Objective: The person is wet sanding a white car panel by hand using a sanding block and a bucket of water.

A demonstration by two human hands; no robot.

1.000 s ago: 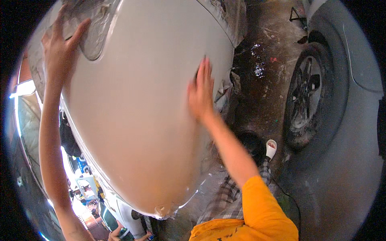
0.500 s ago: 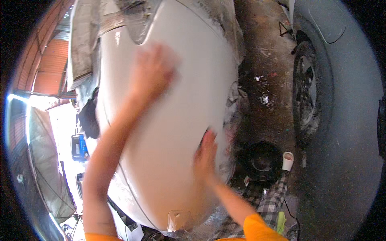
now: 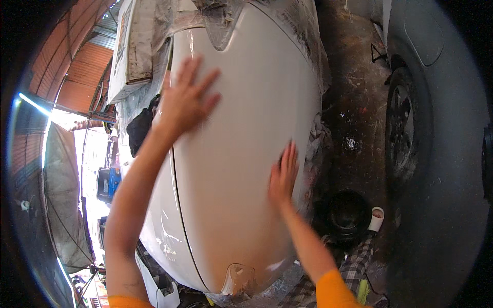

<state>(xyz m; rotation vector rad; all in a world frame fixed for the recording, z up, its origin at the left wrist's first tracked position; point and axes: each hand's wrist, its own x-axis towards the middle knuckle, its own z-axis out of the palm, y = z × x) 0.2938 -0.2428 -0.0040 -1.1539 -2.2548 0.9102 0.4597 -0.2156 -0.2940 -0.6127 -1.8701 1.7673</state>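
Observation:
A glossy white car body panel [image 3: 246,97] curves away in front of me, its borders masked with clear plastic film. My left hand [image 3: 186,100] rests on its upper left part, fingers spread and nothing visible in it. Lower down, toward the right edge, my right hand [image 3: 283,174] lies along the surface with its fingers stretched together. A small dark flat pad [image 3: 280,159] shows between its thumb and fingers; the palm hides most of it, so I cannot tell its exact kind.
On the right stands a grey car [image 3: 452,169] with its wheel [image 3: 401,120] beside the wet floor [image 3: 354,97]. Near my white shoe [image 3: 376,219] sits a black tub [image 3: 348,214]. A long cardboard box [image 3: 139,43] and a black cloth [image 3: 141,127] border the panel's left side.
My left hand has spread its fingers and shifted slightly left over the panel. My right hand has slid up and right, with the dark pad. The whole view has shifted right.

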